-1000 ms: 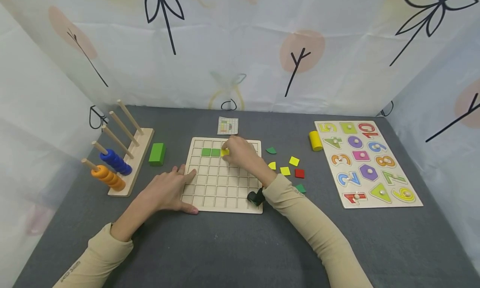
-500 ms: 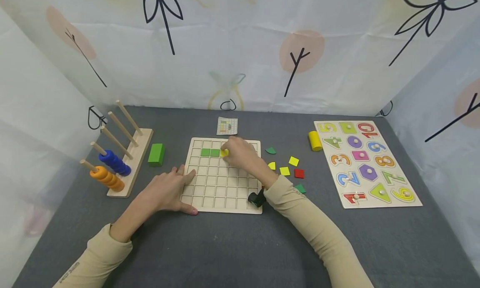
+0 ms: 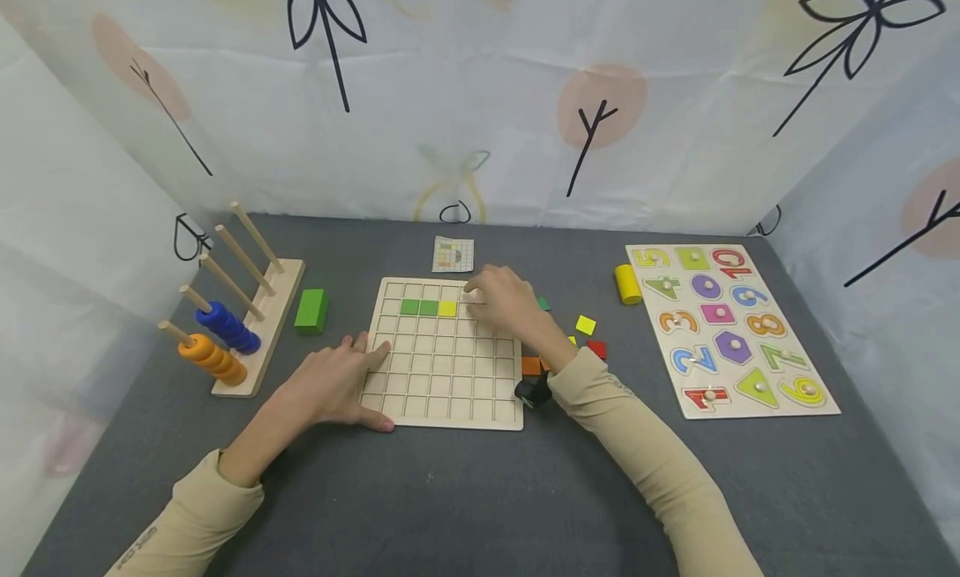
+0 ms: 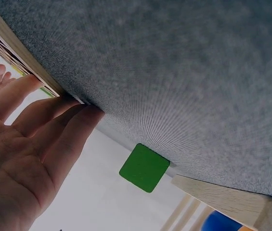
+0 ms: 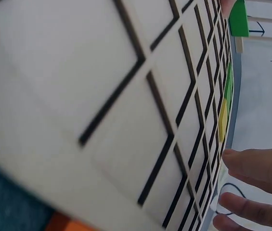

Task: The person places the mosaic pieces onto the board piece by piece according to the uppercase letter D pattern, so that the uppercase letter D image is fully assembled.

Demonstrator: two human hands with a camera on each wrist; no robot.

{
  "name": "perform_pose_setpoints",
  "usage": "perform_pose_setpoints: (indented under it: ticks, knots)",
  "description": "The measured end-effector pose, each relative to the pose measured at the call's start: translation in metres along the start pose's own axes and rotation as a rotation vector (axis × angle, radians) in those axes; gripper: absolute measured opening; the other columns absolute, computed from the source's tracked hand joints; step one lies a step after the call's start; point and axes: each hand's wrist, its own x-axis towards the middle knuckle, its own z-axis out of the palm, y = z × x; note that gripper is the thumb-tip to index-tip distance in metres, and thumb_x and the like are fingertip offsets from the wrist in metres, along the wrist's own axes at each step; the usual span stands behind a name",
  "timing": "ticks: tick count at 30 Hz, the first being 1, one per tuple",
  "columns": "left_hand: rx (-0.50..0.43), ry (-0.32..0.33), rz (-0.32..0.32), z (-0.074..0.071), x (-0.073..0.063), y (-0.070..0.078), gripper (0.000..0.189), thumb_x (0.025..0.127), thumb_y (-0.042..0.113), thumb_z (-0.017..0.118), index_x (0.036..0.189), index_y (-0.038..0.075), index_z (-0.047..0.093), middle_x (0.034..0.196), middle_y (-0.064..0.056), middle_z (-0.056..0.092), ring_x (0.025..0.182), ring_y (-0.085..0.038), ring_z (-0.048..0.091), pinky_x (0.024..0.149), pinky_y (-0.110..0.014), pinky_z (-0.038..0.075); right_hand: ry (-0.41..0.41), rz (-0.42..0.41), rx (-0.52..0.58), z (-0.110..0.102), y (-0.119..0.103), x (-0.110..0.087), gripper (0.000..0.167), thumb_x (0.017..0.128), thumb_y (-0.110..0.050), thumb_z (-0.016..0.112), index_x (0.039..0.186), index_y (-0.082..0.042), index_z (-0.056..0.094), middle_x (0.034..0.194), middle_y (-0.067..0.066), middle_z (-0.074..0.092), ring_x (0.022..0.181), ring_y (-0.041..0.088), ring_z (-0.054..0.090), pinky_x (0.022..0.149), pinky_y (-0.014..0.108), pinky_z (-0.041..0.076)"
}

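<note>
A wooden grid board (image 3: pixel 435 385) lies in the middle of the table. Two green square tiles (image 3: pixel 409 308) and a yellow square tile (image 3: pixel 447 309) sit side by side in one row near its far edge. My left hand (image 3: pixel 333 385) rests along the board's left edge, fingers spread; the left wrist view has its fingertips beside the board's edge (image 4: pixel 22 50). Over the far right part of the board is my right hand (image 3: pixel 504 303), just right of the yellow tile. Its thumb and fingers stand apart with nothing between them in the right wrist view.
Loose tiles lie right of the board: yellow (image 3: pixel 586 325), red (image 3: pixel 597 348), orange (image 3: pixel 531 366) and green (image 3: pixel 544 304), some partly hidden by my right arm. A printed card (image 3: pixel 453 254) lies behind. A peg stacker (image 3: pixel 258 335) and green block (image 3: pixel 311 312) stand left; a yellow cylinder (image 3: pixel 627 284) and number puzzle (image 3: pixel 731 343) are right.
My right hand has let go of the yellow tile, which stays in the row beside the green ones, and has moved a little to the right. My left hand stays at the board's edge.
</note>
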Motion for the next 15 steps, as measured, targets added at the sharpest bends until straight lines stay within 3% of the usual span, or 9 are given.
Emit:
perform_pose_setpoints:
  ticks: [3,6,12,15]
  knots:
    - [-0.003,-0.002,-0.001,0.0,0.0,0.0,0.111,0.063,0.071,0.086,0.147,0.005,0.055,0.145,-0.041,0.049,0.129,-0.061,0.052,0.089,-0.067,0.053,0.001,0.011,-0.015,-0.004,0.006,-0.002,0.031,0.096,-0.019,0.069,0.126,-0.012,0.074,0.127,0.014,0.069,0.116,0.037,0.064,0.069,0.046,0.055]
    - [0.0,-0.005,0.0,0.0,0.0,0.0,0.111,0.063,0.071,0.086,0.147,0.005,0.055,0.145,-0.041,0.048,0.129,-0.061,0.053,0.089,-0.067,0.053,-0.001,0.03,-0.021,-0.007,0.014,-0.005,0.031,0.096,-0.019,0.068,0.126,-0.012,0.074,0.125,0.015,0.068,0.105,0.035,0.065,0.058,0.037,0.046]
    - [0.001,-0.001,0.003,0.001,0.001,0.0,0.111,0.063,0.071,0.086,0.147,0.006,0.055,0.145,-0.041,0.049,0.128,-0.062,0.053,0.087,-0.066,0.054,0.013,0.065,-0.03,-0.013,0.031,-0.011,0.03,0.096,-0.019,0.068,0.125,-0.012,0.075,0.128,0.015,0.068,0.099,0.032,0.066,0.054,0.034,0.041]
    - [-0.002,0.002,0.002,0.001,0.001,0.0,0.111,0.062,0.071,0.086,0.147,0.006,0.055,0.145,-0.042,0.049,0.127,-0.062,0.054,0.086,-0.066,0.054,0.028,0.062,-0.029,-0.016,0.038,-0.016,0.03,0.095,-0.017,0.069,0.124,-0.01,0.075,0.126,0.017,0.069,0.088,0.03,0.064,0.051,0.03,0.037]
